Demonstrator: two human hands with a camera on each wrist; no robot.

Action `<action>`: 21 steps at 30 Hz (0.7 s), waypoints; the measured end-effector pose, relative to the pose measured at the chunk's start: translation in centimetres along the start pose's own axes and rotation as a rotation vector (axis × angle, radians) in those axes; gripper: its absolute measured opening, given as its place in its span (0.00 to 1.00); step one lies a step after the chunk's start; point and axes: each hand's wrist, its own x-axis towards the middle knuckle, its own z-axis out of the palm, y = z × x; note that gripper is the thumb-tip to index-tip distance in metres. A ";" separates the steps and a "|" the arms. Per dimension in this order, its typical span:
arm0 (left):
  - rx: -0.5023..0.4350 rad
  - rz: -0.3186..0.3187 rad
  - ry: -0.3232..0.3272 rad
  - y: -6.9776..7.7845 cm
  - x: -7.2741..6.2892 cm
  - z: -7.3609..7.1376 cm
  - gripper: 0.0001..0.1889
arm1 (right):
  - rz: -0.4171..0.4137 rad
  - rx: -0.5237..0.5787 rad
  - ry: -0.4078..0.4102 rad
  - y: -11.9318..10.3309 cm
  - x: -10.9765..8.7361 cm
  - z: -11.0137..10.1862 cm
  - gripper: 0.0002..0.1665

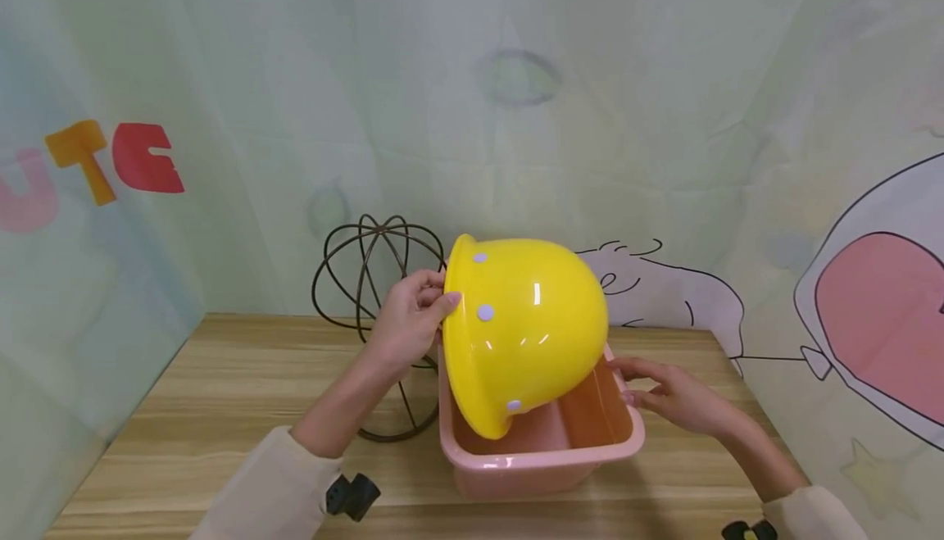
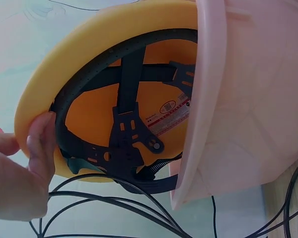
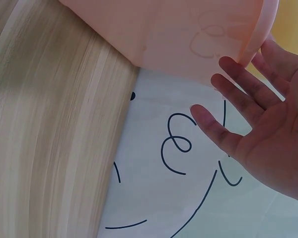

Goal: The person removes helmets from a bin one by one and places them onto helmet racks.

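Note:
A glossy yellow hard hat (image 1: 549, 310) with pale round studs lies tipped on its side over the pink plastic tub (image 1: 516, 478), its crown toward the right. My left hand (image 1: 406, 323) pinches the brim at its left edge, thumb on the outside and fingers inside. In the left wrist view, the dark strap harness (image 2: 131, 89) and a printed label show inside the hat. At the tub's right side, my right hand (image 1: 682, 397) holds the rim between thumb and fingers; its other fingers (image 3: 216, 129) spread loosely outside the wall.
A dark wire frame stand (image 1: 379, 231) with a round cage top stands just left of the tub, behind my left hand. Everything rests on a wood-grain table (image 1: 243, 384). A printed cloth backdrop (image 1: 295, 73) hangs close behind and along both sides.

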 end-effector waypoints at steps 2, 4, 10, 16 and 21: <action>-0.008 0.004 0.005 0.1 0.0 0.0 0.12 | -0.002 0.001 -0.001 0.0 0.0 0.0 0.26; -0.011 0.007 0.016 0.1 0.1 -0.1 0.12 | -0.006 0.003 -0.001 0.0 0.0 0.0 0.26; -0.038 0.025 0.055 0.7 0.0 -0.3 0.11 | -0.013 0.014 0.000 -0.1 0.0 0.0 0.26; -0.052 0.046 0.097 1.5 0.0 -0.6 0.11 | -0.027 0.032 -0.003 -0.3 -0.1 -0.1 0.27; -0.025 0.059 0.139 1.9 0.0 -1.1 0.11 | -0.036 0.030 -0.003 -0.3 -0.1 -0.1 0.27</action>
